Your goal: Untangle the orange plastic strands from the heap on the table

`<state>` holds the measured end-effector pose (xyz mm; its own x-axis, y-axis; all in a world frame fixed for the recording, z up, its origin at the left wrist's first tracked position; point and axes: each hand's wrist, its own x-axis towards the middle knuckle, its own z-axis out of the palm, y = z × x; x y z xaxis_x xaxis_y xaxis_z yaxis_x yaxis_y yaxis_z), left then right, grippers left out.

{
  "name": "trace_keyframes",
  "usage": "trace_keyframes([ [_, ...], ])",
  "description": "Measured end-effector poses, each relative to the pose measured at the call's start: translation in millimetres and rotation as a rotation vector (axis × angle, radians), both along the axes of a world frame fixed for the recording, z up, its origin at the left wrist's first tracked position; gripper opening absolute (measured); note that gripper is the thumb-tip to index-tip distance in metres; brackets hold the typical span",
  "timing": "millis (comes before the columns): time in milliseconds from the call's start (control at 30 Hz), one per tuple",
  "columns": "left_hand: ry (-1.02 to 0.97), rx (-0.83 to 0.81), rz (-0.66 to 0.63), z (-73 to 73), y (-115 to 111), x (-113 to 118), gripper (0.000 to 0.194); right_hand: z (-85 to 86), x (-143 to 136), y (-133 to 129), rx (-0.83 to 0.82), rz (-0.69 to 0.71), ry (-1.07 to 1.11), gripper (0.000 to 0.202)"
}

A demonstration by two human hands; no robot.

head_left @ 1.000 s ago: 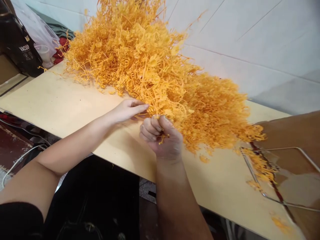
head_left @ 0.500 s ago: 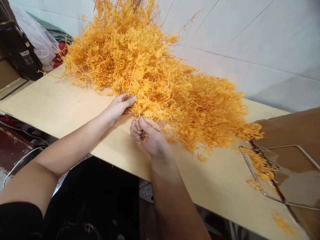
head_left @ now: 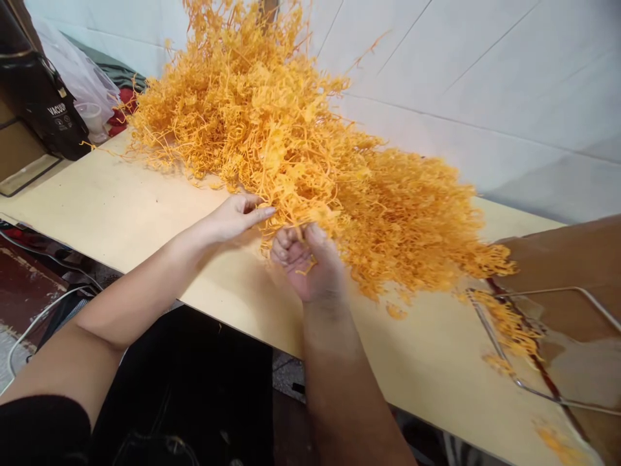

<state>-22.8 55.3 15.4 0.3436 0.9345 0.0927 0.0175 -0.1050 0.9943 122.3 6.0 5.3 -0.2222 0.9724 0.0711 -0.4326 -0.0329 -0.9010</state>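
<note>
A big tangled heap of orange, stringy pieces (head_left: 272, 129) lies across the pale tabletop (head_left: 145, 226) and rises against the wall. At the heap's front edge, my left hand (head_left: 240, 215) is closed on some orange strands, its thumb stretched along them and its fingertips partly hidden. Just right of it and nearer the table's front edge is my right hand (head_left: 310, 259), palm turned up and slightly blurred. Its fingers are curled round a thin orange strand (head_left: 308, 266), part of which shows across the palm. The two hands are apart.
At the right stands a cardboard box (head_left: 572, 272) with a bent metal wire frame (head_left: 582, 294) by it. A black case (head_left: 46, 110), a clear plastic bag and a cup (head_left: 92, 120) are at the far left. Tiled wall behind.
Both hands have shifted slightly right in the view, the left also a little lower. My right hand has turned its palm more upward, and its fingers have loosened somewhat.
</note>
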Motion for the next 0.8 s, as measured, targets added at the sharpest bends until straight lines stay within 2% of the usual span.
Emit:
trace_keyframes([
  [100, -0.105, 0.013, -0.058, -6.8, 0.5, 4.6, 0.011, -7.9, -1.9, 2.5, 0.028, -0.05, -0.178, 0.044],
  [233, -0.182, -0.025, -0.102, -14.5, 3.7, 9.7, 0.012, -5.4, -5.2, 5.8, 0.21, -0.182, -0.446, 0.032],
  [333, -0.098, -0.015, -0.097, -15.6, 5.3, 10.5, 0.008, 3.3, -8.6, 12.1, 0.297, -0.29, -0.562, 0.023],
  [467, 0.042, 0.08, -0.072, -13.8, 5.6, 8.3, 0.014, 10.2, -12.9, 29.5, 0.224, -0.413, -0.561, 0.016],
  [533, 0.189, 0.158, -0.028, -13.4, 5.1, 6.1, 0.016, 9.0, -14.8, 39.8, 0.204, -0.464, -0.58, 0.014],
  [667, 0.697, 0.327, 0.076, -13.1, 3.0, 0.7, 0.027, -6.1, -16.2, 55.2, 0.281, -0.515, -0.686, 0.014],
  [733, 0.892, 0.375, 0.052, -12.8, 2.1, -1.1, 0.034, -18.9, -13.7, 59.4, 0.299, -0.533, -0.776, 0.017],
  [800, 1.001, 0.397, 0.003, -12.6, 2.4, -1.5, 0.039, -31.8, -8.6, 62.1, 0.29, -0.542, -0.878, 0.021],
])
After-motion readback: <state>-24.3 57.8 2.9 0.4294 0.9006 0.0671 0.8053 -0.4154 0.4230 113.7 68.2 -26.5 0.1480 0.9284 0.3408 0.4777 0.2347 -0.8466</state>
